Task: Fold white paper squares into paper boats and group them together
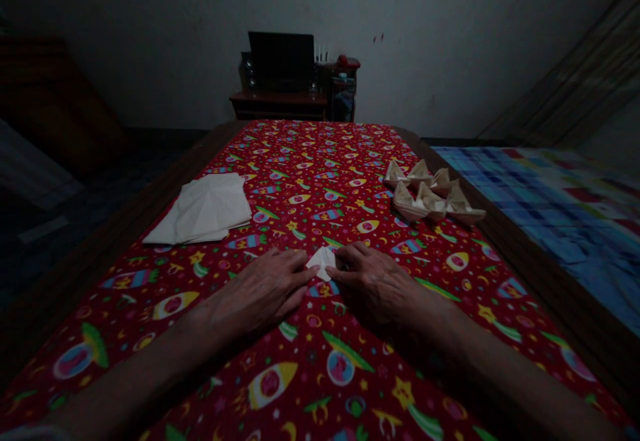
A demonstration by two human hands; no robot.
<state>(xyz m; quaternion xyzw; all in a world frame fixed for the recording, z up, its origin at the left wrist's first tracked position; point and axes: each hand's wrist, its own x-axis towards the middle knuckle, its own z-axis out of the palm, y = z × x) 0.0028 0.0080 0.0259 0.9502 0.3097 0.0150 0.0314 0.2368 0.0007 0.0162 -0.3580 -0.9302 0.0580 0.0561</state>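
my left hand [273,283] and right hand [376,279] pinch the folded paper [323,259]; likely light, easily creased, best held at left and right corners.

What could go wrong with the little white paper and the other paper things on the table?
The small folded paper might crease crookedly, because the left hand and right hand both have fingers on it.
The paper stack has uneven edges, so sheets could slide.
The boat-like paper shapes sit crowded, so a bump could tip several.
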